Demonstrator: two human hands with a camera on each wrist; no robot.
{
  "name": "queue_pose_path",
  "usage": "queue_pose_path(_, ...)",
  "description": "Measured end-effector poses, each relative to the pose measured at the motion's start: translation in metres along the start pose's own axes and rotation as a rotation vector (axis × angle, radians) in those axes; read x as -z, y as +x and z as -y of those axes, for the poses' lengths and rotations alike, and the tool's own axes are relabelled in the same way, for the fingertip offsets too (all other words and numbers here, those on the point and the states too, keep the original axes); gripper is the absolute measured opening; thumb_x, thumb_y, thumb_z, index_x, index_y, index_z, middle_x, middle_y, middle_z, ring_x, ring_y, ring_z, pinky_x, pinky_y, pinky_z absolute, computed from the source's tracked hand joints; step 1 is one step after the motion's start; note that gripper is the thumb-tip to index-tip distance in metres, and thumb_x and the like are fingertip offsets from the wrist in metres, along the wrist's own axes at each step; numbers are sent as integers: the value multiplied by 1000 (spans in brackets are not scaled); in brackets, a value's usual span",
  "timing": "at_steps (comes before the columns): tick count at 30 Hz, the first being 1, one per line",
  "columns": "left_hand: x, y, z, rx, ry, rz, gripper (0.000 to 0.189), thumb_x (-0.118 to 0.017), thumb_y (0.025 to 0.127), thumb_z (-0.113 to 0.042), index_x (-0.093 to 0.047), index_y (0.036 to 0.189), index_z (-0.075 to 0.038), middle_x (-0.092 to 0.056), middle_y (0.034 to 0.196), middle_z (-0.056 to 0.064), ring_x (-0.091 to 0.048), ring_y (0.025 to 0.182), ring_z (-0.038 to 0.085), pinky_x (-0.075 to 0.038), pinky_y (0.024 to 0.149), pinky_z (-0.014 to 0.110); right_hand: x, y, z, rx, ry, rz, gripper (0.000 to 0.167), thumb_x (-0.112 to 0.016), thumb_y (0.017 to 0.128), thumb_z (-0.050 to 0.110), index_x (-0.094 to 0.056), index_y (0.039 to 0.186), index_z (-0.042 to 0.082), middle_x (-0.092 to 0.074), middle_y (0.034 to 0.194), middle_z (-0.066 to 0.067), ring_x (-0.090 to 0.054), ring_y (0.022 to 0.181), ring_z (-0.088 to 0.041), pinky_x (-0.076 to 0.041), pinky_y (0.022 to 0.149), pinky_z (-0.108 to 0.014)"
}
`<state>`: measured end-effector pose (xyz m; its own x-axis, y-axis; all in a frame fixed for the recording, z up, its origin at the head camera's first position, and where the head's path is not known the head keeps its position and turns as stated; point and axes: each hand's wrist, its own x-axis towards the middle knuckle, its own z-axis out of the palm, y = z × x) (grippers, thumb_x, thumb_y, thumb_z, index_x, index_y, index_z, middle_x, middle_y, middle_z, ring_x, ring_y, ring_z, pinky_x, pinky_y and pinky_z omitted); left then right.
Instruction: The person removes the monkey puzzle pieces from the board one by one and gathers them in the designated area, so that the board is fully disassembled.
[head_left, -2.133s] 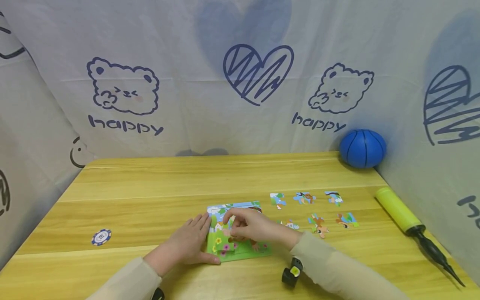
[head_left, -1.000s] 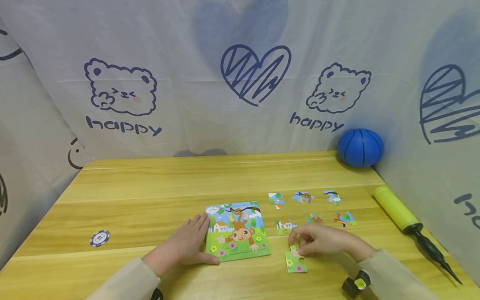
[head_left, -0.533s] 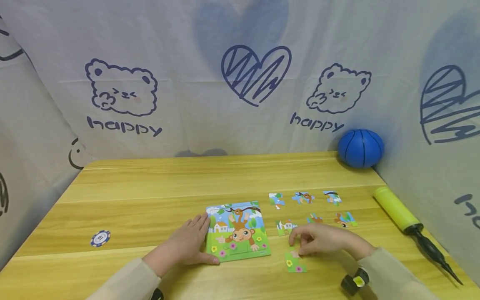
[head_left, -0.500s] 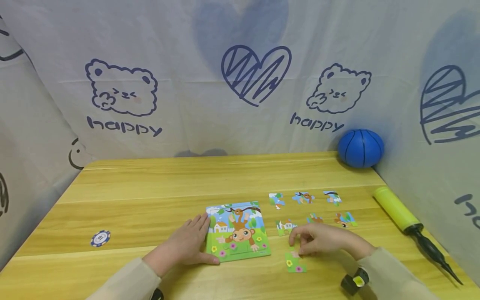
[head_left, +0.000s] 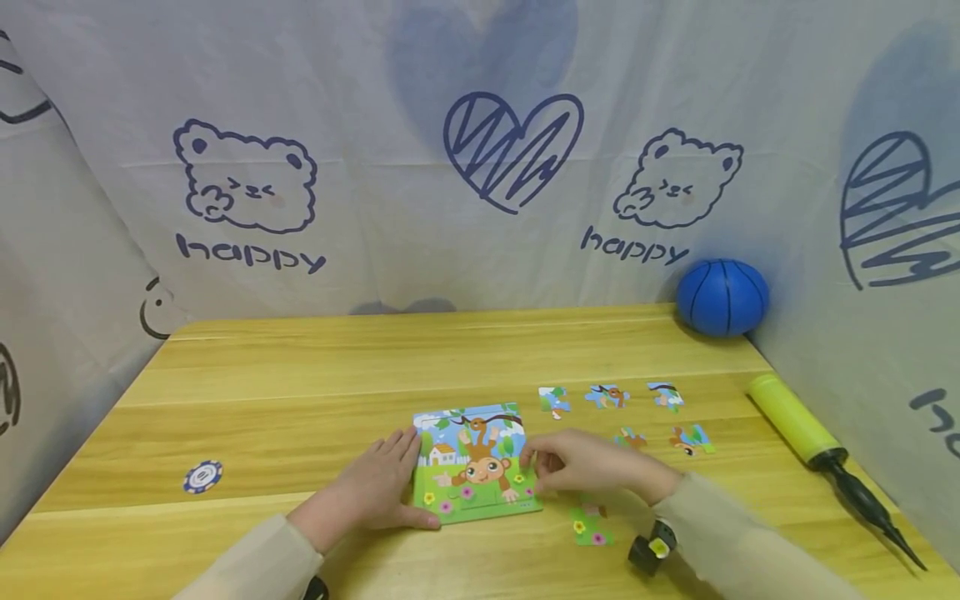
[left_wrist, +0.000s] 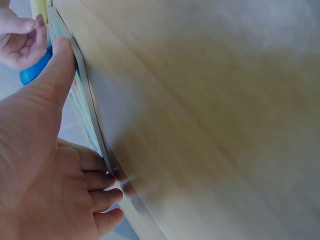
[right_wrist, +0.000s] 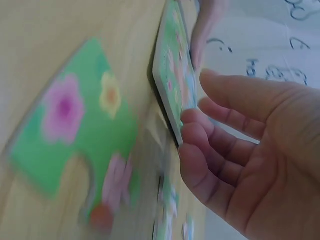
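A square monkey jigsaw puzzle board (head_left: 487, 512) lies in the middle of the table. My left hand (head_left: 375, 483) rests flat beside it, fingers and thumb straight against its left edge. In the left wrist view, that thumb and the fingertips touch the board's side (left_wrist: 89, 102). Just off the right edge hovers my right hand (head_left: 573, 462), fingers loosely bent, with nothing seen between thumb and fingers in the right wrist view. A green flower puzzle piece (head_left: 591, 527) lies on the table below the right hand, blurred but large in the right wrist view.
Loose puzzle pieces lie to the right: a leafy piece (head_left: 554, 400), a tail piece (head_left: 609, 396), a branch piece (head_left: 666, 395) and a face piece (head_left: 692, 439). Farther off are a blue ball (head_left: 722, 297) and a yellow pump (head_left: 798, 421). A poker chip (head_left: 203, 476) lies left.
My right hand carried the flower piece from the board to the table on the right, let it go, then moved back left to the board's edge. My left hand stayed put.
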<state>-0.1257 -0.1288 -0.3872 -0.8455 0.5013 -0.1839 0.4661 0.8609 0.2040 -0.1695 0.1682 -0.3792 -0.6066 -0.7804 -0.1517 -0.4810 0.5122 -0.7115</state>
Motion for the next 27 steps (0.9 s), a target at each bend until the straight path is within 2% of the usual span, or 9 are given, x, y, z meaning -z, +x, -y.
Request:
queue_pose_path(7, 0, 0, 0, 3, -4, -1, 110, -59, 71, -68, -27, 138, 13, -20, 145, 28, -20, 132, 40, -18, 108, 48, -11, 27, 12, -5, 19, 15, 19, -67, 85, 14, -60, 102, 13, -54, 66, 4, -45, 54, -5, -37, 50, -19)
queue_pose_path(12, 1, 0, -1, 5, -9, 3, 109, -59, 71, -67, -27, 138, 13, -20, 145, 27, -20, 133, 40, -19, 108, 48, -16, 40, 18, -10, -10, 4, 14, -65, 86, 11, -60, 99, 12, -53, 66, 4, -46, 53, -6, -40, 50, -19)
queue_pose_path(17, 2, -1, -2, 5, -13, 6, 109, -60, 71, -67, -27, 138, 13, -21, 145, 28, -21, 133, 39, -19, 108, 48, -21, 46, 23, -35, -56, 3, 12, -66, 84, 9, -59, 94, 12, -51, 66, 4, -45, 53, -5, -41, 51, -19)
queue_pose_path(27, 2, -1, -2, 5, -16, 9, 109, -60, 71, -67, -27, 138, 13, -20, 145, 28, -20, 133, 39, -19, 108, 48, -25, 47, 26, -86, -103, 13, 20, -71, 80, 11, -55, 92, 12, -47, 68, 5, -43, 59, -5, -41, 56, -19)
